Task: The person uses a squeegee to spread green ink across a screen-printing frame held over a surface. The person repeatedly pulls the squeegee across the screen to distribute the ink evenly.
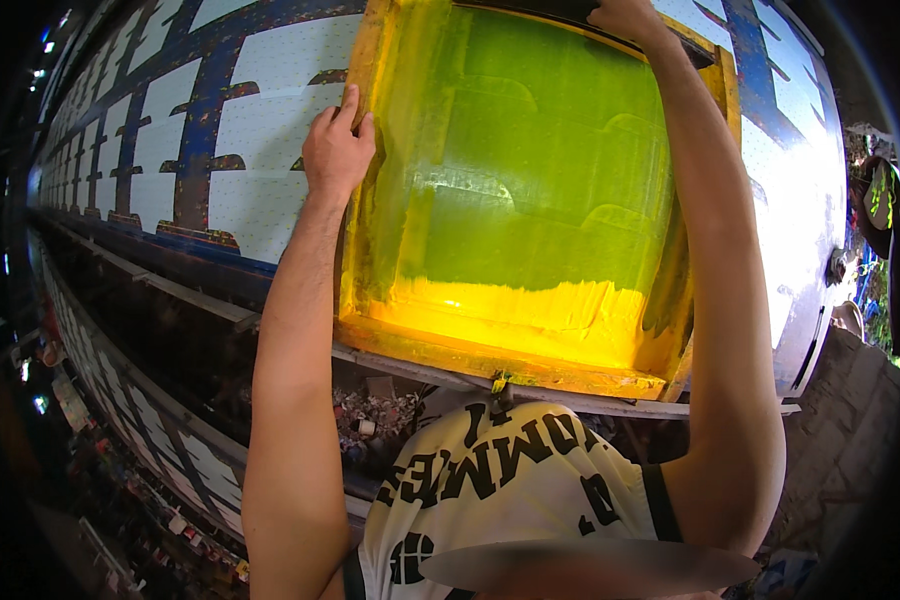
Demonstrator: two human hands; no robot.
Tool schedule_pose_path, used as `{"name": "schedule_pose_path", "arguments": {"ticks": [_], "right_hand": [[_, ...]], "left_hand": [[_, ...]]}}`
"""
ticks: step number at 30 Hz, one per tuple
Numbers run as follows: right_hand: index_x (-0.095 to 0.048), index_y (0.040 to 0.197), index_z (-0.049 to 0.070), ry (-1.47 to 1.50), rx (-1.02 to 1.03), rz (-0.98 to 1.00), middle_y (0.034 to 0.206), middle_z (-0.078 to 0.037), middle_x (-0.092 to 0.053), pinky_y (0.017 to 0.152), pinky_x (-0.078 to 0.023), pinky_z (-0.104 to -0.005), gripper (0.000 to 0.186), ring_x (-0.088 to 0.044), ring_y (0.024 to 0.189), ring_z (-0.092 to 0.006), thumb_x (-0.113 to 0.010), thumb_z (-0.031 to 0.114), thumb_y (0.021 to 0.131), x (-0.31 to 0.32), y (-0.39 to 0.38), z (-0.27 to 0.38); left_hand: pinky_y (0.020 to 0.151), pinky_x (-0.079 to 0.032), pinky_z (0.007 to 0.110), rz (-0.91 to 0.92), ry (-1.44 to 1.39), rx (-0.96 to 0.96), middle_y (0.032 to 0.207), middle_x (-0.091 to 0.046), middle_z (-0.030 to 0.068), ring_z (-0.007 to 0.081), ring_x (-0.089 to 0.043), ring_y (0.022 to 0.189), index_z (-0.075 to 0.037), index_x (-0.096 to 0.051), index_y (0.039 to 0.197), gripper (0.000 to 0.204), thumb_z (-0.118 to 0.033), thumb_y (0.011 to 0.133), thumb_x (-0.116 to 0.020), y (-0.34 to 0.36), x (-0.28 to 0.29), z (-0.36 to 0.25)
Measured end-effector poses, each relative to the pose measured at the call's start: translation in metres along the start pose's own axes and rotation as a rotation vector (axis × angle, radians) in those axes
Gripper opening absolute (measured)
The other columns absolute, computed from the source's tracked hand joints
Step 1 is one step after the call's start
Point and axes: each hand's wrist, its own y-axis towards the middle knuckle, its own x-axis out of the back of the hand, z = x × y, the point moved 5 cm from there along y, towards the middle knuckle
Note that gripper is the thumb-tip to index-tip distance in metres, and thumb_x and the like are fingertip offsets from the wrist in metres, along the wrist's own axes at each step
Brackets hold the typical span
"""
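Stretching away to the far left: long printing worktop (270,70), covered with white panels printed with blue bands and dark marks.
Frame: yellow-stained screen-printing frame (370,180), lying flat on the worktop, near edge just above the person's chest.
Mesh: green-tinted screen (550,160) inside the frame, faint curved outlines showing through.
Ink: pool of bright yellow ink (510,315) along the near end of the mesh, beside the lower rail.
Squeegee: dark bar (570,12) at the far top edge of the frame, mostly cut off by the picture's rim.
Shirt: white with black lettering (500,470), below the frame's near rail.
Left hand: left hand (335,150) set on the frame's left rail, fingers (350,105) flat and extended along the wood, pressing rather than gripping, thumb side toward the mesh.
Right hand: right hand (625,20) at the far rail, fingers curled over the dark bar; grip itself partly out of view.
Lower rack: second tier of printed panels (170,430) beneath the worktop, running left.
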Motion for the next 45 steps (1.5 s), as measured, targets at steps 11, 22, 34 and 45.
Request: {"name": "schedule_pose_path", "arguments": {"ticks": [11, 22, 34, 45], "right_hand": [[-0.079, 0.118, 0.014, 0.072, 0.047, 0.171, 0.103, -0.018, -0.08, 0.086, -0.061, -0.0538, 0.027, -0.077, 0.099, -0.0404, -0.076, 0.022, 0.092, 0.003, -0.137, 0.079], [-0.077, 0.114, 0.008, 0.231, -0.036, 0.209, 0.103, -0.013, -0.078, 0.085, -0.063, -0.0474, 0.031, -0.076, 0.098, -0.0328, -0.073, 0.003, 0.084, 0.043, -0.39, 0.229], [-0.078, 0.121, 0.007, 0.259, -0.064, 0.214, 0.11, -0.014, -0.079, 0.09, -0.063, -0.0475, 0.04, -0.076, 0.107, -0.0336, -0.069, -0.002, 0.083, 0.06, -0.434, 0.257], [-0.066, 0.143, 0.005, 0.364, -0.028, 0.441, 0.144, -0.015, -0.066, 0.111, -0.056, -0.0463, 0.054, -0.066, 0.132, -0.0309, -0.072, 0.002, 0.09, 0.058, -0.473, 0.27]], "left_hand": [[0.091, -0.062, 0.05, 0.064, -0.074, 0.036, 0.11, -0.074, 0.0149, 0.0353, -0.071, 0.11, -0.017, -0.064, 0.155, 0.055, -0.035, 0.103, -0.069, 0.0, -0.003, 0.005], [0.096, -0.062, 0.053, 0.08, -0.048, -0.02, 0.126, -0.073, 0.0215, 0.0375, -0.07, 0.12, -0.017, -0.056, 0.161, 0.058, -0.043, 0.11, -0.058, -0.002, -0.017, 0.012], [0.101, -0.059, 0.05, 0.183, -0.003, 0.106, 0.136, -0.067, 0.0215, 0.0374, -0.066, 0.126, -0.018, -0.048, 0.166, 0.058, -0.039, 0.113, -0.054, -0.006, -0.01, -0.006], [0.105, -0.056, 0.052, 0.193, 0.091, 0.129, 0.138, -0.066, 0.0213, 0.0387, -0.064, 0.13, -0.02, -0.043, 0.169, 0.059, -0.039, 0.113, -0.05, -0.005, -0.015, -0.008]]}}
